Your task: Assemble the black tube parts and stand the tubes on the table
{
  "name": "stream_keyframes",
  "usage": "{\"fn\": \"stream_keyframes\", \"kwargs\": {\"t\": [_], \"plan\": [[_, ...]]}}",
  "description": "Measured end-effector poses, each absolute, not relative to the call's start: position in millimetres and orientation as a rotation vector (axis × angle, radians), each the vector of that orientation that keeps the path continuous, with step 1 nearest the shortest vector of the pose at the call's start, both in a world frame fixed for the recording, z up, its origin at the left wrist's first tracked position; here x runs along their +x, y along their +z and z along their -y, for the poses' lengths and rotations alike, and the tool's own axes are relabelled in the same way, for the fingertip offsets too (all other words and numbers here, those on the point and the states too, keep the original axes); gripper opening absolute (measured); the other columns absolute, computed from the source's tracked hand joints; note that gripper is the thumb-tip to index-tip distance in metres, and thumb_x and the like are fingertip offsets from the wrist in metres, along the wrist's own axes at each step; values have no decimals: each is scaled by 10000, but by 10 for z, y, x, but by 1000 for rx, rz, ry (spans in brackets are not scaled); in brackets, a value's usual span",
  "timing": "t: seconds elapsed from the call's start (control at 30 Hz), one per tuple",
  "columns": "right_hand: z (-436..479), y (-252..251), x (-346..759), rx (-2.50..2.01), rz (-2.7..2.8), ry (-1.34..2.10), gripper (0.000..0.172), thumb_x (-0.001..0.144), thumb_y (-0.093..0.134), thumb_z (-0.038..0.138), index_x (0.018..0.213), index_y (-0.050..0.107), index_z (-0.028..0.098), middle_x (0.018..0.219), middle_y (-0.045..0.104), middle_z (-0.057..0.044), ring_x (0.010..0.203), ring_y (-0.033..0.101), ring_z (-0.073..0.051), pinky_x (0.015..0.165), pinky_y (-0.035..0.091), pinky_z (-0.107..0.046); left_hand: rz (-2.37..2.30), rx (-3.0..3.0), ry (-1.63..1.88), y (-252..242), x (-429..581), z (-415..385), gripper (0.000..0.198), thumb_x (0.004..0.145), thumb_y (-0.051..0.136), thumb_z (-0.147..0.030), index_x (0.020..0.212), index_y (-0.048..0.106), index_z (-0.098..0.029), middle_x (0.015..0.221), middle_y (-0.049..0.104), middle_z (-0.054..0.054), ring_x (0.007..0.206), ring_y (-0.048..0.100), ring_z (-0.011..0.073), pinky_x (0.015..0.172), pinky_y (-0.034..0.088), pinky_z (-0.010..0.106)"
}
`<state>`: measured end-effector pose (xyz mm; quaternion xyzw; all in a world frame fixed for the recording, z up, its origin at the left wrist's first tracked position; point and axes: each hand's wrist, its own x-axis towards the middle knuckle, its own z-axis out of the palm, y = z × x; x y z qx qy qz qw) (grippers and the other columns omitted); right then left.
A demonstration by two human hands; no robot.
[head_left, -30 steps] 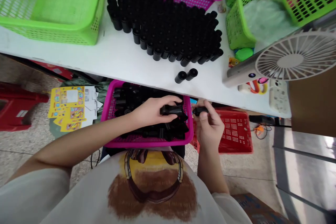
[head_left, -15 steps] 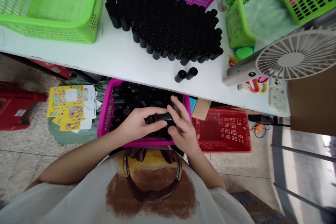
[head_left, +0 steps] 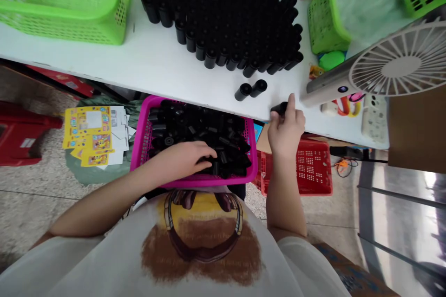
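Observation:
My right hand (head_left: 288, 132) is at the front edge of the white table, its fingers closed on a short black cylinder (head_left: 278, 108) that lies tilted near the tabletop. Two similar black tubes (head_left: 251, 89) stand just left of it, apart from a dense block of upright black tubes (head_left: 223, 23). Lower down, my left hand (head_left: 190, 158) hovers over a magenta basket (head_left: 136, 148) full of loose black parts (head_left: 195, 125). Its thumb and fingers are apart, and nothing shows between them except the dark parts beneath.
A handheld fan (head_left: 390, 67) rests at the right of the table (head_left: 156, 67). Green baskets (head_left: 73, 23) stand at both back corners. Below the table are a red crate (head_left: 315, 188) at the right and yellow printed cards (head_left: 88, 137) at the left.
Both hands were together on a black tube above the basket. My right hand has moved right and up to the table edge with a black cylinder; my left hand has let go.

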<state>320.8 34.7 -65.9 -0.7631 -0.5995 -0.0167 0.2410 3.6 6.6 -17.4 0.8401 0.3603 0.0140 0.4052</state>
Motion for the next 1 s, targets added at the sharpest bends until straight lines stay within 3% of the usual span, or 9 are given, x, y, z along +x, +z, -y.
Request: {"fn": "stream_keyframes", "kwargs": {"t": [0.1, 0.17, 0.3, 0.4, 0.5, 0.6, 0.73, 0.83, 1.0], "plan": [[-331, -614, 3098, -2013, 1629, -110, 828, 1017, 495, 485, 1712, 122, 235, 1465, 456, -246, 1335, 484, -448, 1052, 414, -735, -928, 2246, -304, -287, 211, 50, 325, 1007, 654, -314, 1301, 705, -185, 1228, 733, 105, 962, 770, 290, 785, 578, 371], [-221, -518, 2973, -1890, 1593, -197, 848, 1033, 477, 521, 1710, 67, 216, 1576, 326, -265, 1427, 413, -460, 1104, 381, -736, -926, 2266, -331, -326, 272, 94, 295, 990, 681, -324, 1240, 701, -167, 1194, 727, 105, 951, 762, 294, 749, 560, 362], [166, -321, 2658, -1694, 1639, -58, 598, 1051, 505, 463, 1599, 394, 250, 1465, 468, -213, 1391, 488, -399, 1104, 456, -672, -932, 2119, -207, -296, 201, 52, 216, 930, 763, -311, 1090, 677, -196, 1099, 739, 56, 951, 738, 262, 762, 524, 328], [433, -273, 2408, -1497, 1871, 598, 411, 1049, 564, 416, 1443, 587, 299, 1312, 630, -138, 1221, 640, -298, 1009, 584, -519, -994, 1940, 13, -199, 93, -3, 209, 920, 772, -353, 998, 641, -209, 929, 723, -4, 828, 699, 207, 749, 492, 305], [560, -311, 2209, -1247, 1809, 1126, 447, 1017, 654, 458, 1438, 594, 321, 1272, 697, -92, 1108, 712, -232, 903, 642, -391, -1071, 1786, 306, -88, 42, -11, 218, 915, 756, -365, 945, 599, -217, 843, 665, -40, 716, 622, 151, 694, 472, 275], [593, -337, 2095, -1168, 1614, 1089, 445, 984, 719, 456, 1402, 620, 340, 1245, 720, -69, 1107, 725, -224, 897, 647, -368, -1046, 1649, 556, -36, 31, 10, 273, 895, 757, -312, 1093, 584, -237, 984, 685, -17, 824, 660, 153, 772, 526, 285], [638, -259, 2043, -1152, 1523, 1000, 378, 1012, 682, 385, 1378, 607, 331, 1199, 734, -61, 982, 754, -193, 823, 669, -344, -1010, 1680, 775, -140, 7, 52, 650, 882, 745, -205, 1404, 364, -271, 1045, 638, 2, 881, 667, 154, 836, 559, 313], [662, -184, 2027, -1123, 1536, 1011, 372, 999, 696, 331, 1354, 586, 321, 1152, 749, -46, 895, 764, -161, 766, 673, -295, -1023, 1929, 889, -289, -6, 100, 517, 932, 631, -128, 1339, 334, -244, 1094, 574, 40, 937, 633, 157, 828, 549, 311], [622, -168, 1993, -1217, 1645, 1002, 335, 973, 718, 309, 1293, 623, 275, 1163, 776, -63, 941, 780, -175, 847, 672, -306, -1006, 2045, 887, -347, -2, 170, 266, 1013, 415, -70, 1221, 408, -234, 1146, 579, 62, 1004, 615, 159, 896, 545, 332]]}}
